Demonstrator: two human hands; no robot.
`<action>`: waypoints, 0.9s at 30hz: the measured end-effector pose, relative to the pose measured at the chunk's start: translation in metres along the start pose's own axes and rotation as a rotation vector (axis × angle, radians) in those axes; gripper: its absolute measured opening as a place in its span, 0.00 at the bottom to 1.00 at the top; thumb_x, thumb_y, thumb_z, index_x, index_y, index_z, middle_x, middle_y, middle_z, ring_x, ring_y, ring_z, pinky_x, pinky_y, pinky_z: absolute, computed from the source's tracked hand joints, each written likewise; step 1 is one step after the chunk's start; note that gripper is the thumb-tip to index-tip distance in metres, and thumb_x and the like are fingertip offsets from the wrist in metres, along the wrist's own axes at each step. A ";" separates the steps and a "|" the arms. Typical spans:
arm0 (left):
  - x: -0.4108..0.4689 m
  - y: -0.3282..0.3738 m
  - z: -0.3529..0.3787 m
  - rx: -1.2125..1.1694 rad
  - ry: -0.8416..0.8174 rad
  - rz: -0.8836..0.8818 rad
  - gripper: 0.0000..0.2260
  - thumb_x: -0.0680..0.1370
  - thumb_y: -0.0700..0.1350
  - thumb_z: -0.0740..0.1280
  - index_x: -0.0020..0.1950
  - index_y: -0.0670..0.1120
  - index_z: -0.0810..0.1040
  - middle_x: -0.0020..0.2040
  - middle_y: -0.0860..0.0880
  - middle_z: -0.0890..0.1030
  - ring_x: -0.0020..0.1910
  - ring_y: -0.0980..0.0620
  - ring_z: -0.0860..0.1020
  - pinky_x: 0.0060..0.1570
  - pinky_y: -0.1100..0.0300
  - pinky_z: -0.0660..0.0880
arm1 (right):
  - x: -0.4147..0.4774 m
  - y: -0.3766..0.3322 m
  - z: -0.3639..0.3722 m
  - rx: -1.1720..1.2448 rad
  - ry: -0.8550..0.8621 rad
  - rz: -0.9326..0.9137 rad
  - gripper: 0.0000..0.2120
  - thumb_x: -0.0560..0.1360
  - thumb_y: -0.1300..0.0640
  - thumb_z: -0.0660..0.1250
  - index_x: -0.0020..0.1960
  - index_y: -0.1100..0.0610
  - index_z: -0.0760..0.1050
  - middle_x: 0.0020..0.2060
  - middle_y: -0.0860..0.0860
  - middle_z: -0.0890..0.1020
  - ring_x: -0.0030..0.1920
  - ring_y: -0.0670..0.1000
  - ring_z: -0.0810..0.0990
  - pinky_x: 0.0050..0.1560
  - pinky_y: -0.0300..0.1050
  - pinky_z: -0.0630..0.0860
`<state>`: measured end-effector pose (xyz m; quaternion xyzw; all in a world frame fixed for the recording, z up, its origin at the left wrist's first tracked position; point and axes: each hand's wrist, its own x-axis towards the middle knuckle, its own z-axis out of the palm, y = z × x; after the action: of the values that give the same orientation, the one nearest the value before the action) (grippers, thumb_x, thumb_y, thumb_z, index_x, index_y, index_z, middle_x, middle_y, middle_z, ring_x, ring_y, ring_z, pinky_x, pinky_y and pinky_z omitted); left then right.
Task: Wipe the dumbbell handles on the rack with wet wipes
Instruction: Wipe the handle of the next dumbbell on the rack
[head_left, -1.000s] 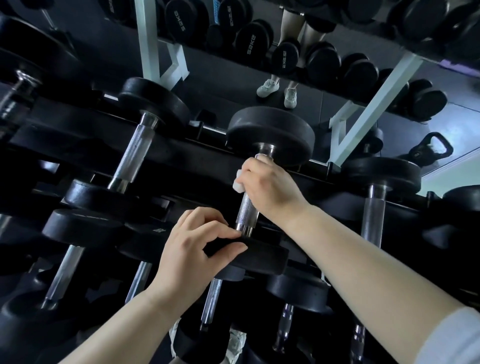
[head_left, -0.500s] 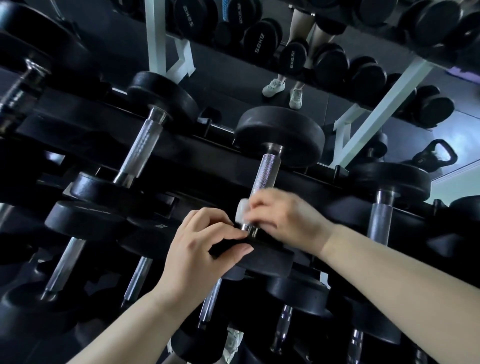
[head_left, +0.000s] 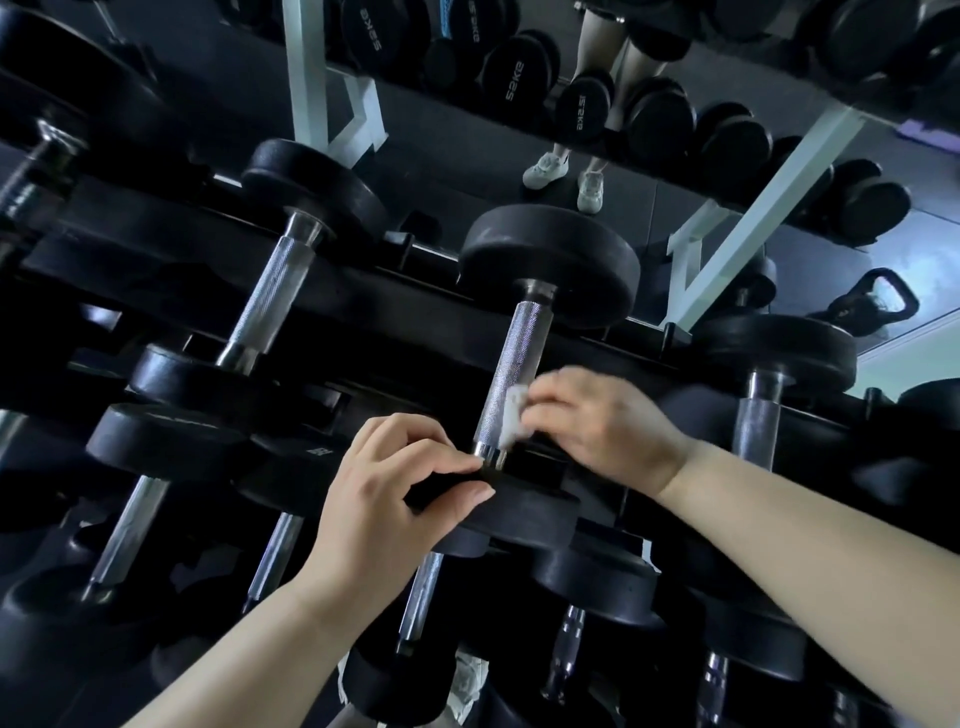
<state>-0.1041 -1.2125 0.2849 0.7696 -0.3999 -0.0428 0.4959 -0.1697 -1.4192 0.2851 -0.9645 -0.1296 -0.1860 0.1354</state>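
We see the dumbbell (head_left: 550, 265) in the middle of the rack (head_left: 405, 317), lying on the upper tier with one head far from us and one near. Its handle (head_left: 511, 374) is bright metal, knurled along most of its length, with a smooth shiny collar at each end. Both heads are matte black discs; the near head (head_left: 524, 512) is thinner in view and partly covered.

The right hand (head_left: 597, 421) is blurred, its fingers pinching a small, crumpled wet wipe (head_left: 511, 422), white, against the lower right side of the handle, just above the near collar. The left hand (head_left: 395, 493) grips the rim of the near head, fingers curled over the top and thumb on the edge.

Similar dumbbells sit on either side, one to the left (head_left: 270, 291) and one to the right (head_left: 758, 410), with more on the tier below. We note a black kettlebell (head_left: 872, 306) at far right.
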 end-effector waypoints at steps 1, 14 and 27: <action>-0.001 0.000 0.000 0.002 0.000 0.001 0.09 0.68 0.55 0.66 0.46 0.55 0.76 0.40 0.62 0.71 0.47 0.64 0.70 0.50 0.74 0.65 | 0.004 0.005 0.002 -0.023 0.075 0.080 0.08 0.69 0.67 0.62 0.38 0.60 0.80 0.34 0.57 0.81 0.35 0.52 0.77 0.36 0.44 0.75; -0.001 0.001 -0.001 0.042 -0.028 0.010 0.08 0.69 0.55 0.65 0.46 0.56 0.75 0.45 0.60 0.72 0.47 0.63 0.69 0.50 0.72 0.66 | 0.003 -0.003 0.014 0.125 0.225 0.401 0.08 0.66 0.67 0.60 0.35 0.67 0.77 0.33 0.59 0.80 0.37 0.47 0.73 0.44 0.26 0.67; -0.015 -0.010 -0.016 0.144 -0.240 0.107 0.19 0.78 0.59 0.52 0.64 0.52 0.68 0.66 0.57 0.68 0.69 0.60 0.62 0.68 0.69 0.56 | 0.008 -0.012 0.020 0.260 0.358 0.700 0.03 0.64 0.68 0.64 0.34 0.66 0.76 0.33 0.51 0.75 0.35 0.40 0.70 0.39 0.20 0.65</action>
<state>-0.1015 -1.1891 0.2794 0.7702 -0.4986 -0.0792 0.3897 -0.1599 -1.4001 0.2725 -0.8777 0.2094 -0.2756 0.3315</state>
